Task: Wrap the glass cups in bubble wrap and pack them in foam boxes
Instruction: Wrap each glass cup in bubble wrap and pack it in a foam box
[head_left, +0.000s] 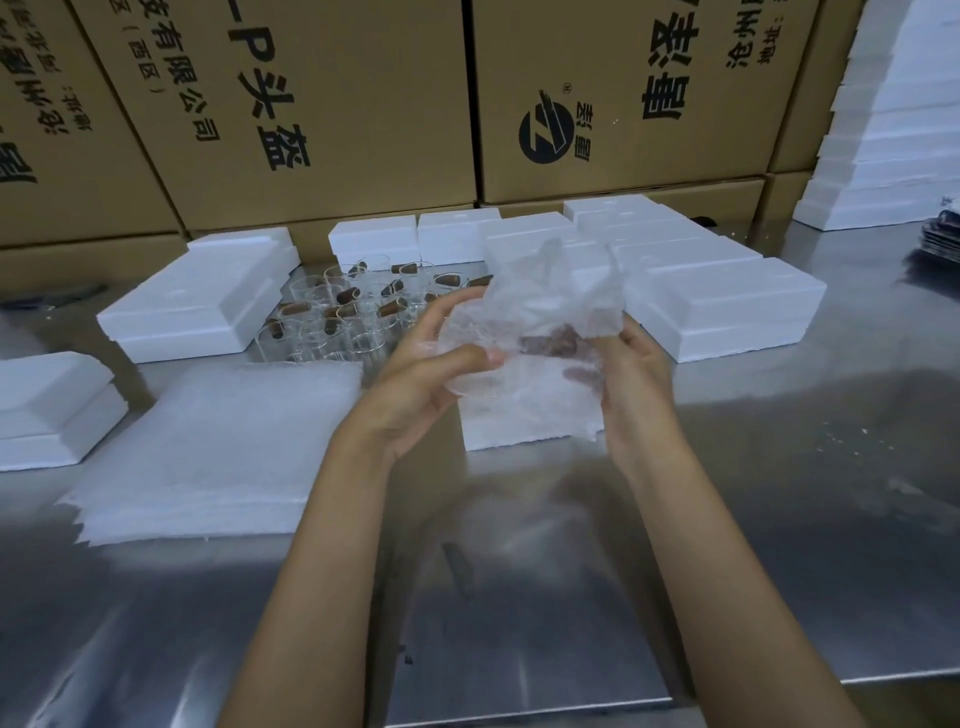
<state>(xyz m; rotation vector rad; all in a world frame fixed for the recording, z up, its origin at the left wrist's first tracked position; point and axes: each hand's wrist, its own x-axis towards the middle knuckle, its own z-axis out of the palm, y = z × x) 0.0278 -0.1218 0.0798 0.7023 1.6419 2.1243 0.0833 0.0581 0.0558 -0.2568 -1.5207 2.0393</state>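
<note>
Steel tabletop (753, 545), dull and reflective, runs under both my forearms. Nearest on it, to my left, a flat stack of bubble wrap sheets (218, 447) lies squared up.

My left hand (431, 374) and right hand (631, 374) are raised together above the table, both curled onto one bundle. It is a glass cup (519, 353) with a sheet of bubble wrap (545, 291) bunched around it; the cup's brown handle shows dimly through the plastic. Left thumb presses across the near face of the bundle, left fingers reach behind it. Right fingers are tucked under the wrap on the other side, seen blurred through it. Loose wrap stands up crumpled above my hands.

Directly below and behind the bundle, an open foam box (530, 426) sits on the table.

Beyond my left hand, a cluster of unwrapped glass cups (337, 317) with brown handles stands upright, close-packed. Closed foam boxes flank them: a stacked pair at left (192, 312), another at the far left edge (47, 410), a stack at right (727, 306), more in a row behind (415, 234).

Farthest back, big printed cardboard cartons (623, 104) form a wall, with a tall pile of foam pieces (893, 130) at upper right.
</note>
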